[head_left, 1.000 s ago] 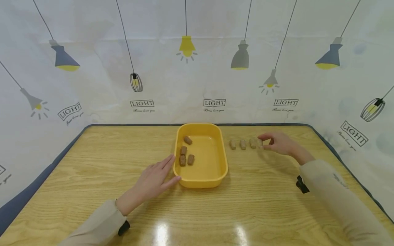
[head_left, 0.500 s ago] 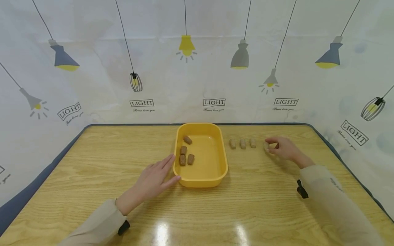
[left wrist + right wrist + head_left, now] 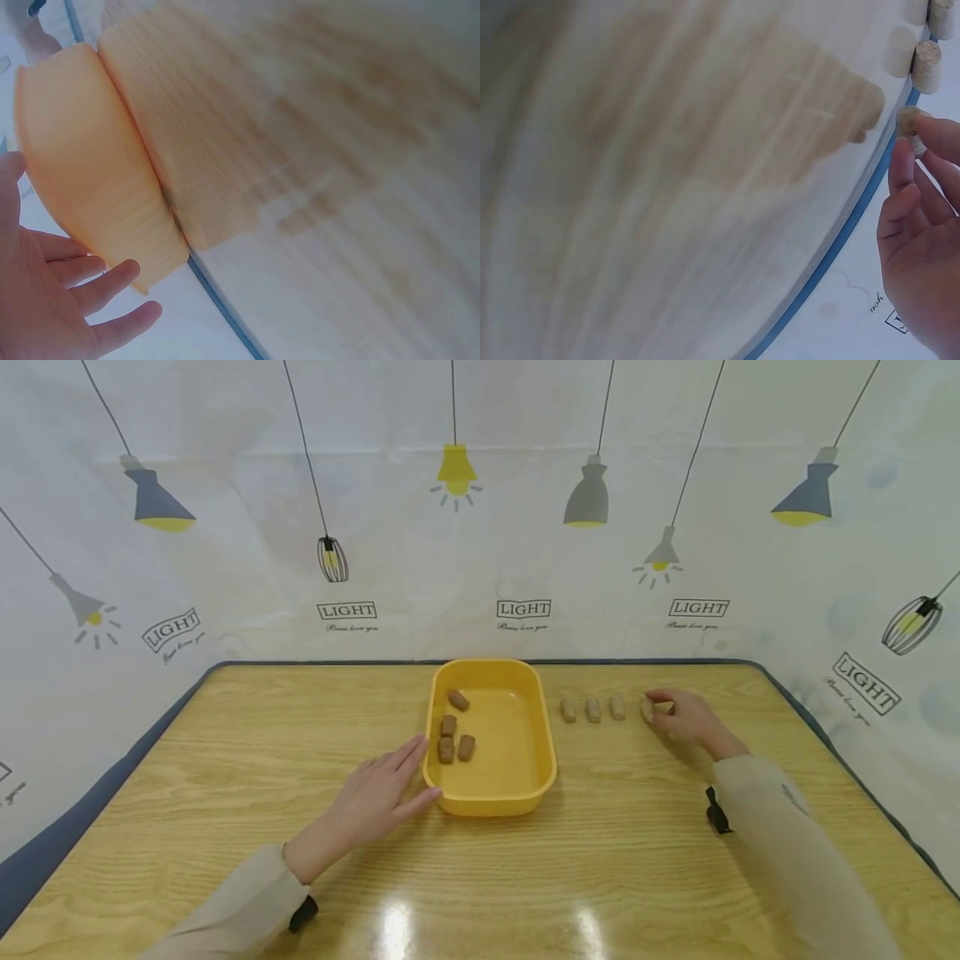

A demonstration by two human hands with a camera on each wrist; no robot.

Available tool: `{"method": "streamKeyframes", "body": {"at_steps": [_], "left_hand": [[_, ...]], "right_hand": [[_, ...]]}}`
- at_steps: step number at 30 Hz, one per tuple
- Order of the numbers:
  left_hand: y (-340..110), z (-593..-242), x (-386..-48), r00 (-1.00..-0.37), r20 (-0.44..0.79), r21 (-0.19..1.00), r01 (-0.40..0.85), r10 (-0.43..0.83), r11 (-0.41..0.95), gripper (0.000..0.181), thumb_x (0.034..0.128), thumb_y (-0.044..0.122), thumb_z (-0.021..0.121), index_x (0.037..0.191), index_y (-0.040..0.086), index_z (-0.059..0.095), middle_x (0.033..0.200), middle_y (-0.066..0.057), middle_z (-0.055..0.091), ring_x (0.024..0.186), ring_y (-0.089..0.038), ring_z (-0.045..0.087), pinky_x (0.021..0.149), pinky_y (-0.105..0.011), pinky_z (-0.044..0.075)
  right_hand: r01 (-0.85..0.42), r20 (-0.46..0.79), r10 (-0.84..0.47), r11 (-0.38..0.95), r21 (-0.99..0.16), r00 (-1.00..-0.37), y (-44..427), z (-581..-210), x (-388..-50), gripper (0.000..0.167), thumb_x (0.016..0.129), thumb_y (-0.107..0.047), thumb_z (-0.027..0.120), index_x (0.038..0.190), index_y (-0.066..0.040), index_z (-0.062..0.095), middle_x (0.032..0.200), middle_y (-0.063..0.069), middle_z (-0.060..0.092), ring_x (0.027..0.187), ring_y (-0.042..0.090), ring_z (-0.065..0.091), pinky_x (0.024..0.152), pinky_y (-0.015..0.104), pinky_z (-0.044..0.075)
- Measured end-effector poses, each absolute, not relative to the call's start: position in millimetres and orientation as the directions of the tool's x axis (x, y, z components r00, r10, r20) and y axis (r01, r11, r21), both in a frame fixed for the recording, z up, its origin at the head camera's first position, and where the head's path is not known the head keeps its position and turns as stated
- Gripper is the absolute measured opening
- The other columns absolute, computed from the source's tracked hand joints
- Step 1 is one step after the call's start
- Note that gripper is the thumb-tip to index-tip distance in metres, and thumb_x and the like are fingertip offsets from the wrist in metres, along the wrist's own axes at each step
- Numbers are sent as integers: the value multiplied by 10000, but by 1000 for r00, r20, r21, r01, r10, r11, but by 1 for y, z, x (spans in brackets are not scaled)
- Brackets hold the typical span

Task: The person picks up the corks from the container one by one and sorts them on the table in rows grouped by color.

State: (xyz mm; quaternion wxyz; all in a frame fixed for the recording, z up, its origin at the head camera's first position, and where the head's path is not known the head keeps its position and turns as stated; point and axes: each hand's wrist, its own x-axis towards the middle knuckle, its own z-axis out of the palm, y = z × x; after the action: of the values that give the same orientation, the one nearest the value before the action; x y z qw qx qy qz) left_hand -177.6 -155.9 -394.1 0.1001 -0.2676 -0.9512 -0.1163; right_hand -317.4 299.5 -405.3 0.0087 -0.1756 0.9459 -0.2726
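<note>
In the head view, a yellow plastic bin (image 3: 491, 806) stands in the middle of the table. My left hand (image 3: 371, 797) rests with straight fingers against its left side and near corner. In the left wrist view that hand (image 3: 52, 292) is spread beside the bin wall (image 3: 94, 150). To the right of the bin, my right hand (image 3: 693, 722) pinches a pale cork (image 3: 647, 708) between thumb and fingers. The right wrist view shows the thumb and fingertips around the same cork (image 3: 908, 120). Three pale corks, including the nearest one (image 3: 617, 707), stand in a row left of it.
Several darker brown corks, one of them (image 3: 467, 747) near the middle, lie along the bin's left side. The wooden table (image 3: 480, 885) ends in a dark blue edge at a printed backdrop (image 3: 420, 568).
My right hand has carried the pinched cork a little to the right, widening its gap from the row. The left hand and bin stay in place.
</note>
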Motion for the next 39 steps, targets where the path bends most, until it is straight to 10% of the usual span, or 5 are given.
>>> {"method": "streamKeyframes", "body": {"at_steps": [39], "left_hand": [[-156,-394,-177,-840,245,182,531,485,828,709,882,522,399,1368,16,296,1384,-121,303,1143,-306,419,860,-501,357]], "right_hand": [[-312,13,-358,793,-524,-934,288,-398,-325,470,853,-71,533,1263,108,386,1239,314,387,853,374,517,705,452,424]]}}
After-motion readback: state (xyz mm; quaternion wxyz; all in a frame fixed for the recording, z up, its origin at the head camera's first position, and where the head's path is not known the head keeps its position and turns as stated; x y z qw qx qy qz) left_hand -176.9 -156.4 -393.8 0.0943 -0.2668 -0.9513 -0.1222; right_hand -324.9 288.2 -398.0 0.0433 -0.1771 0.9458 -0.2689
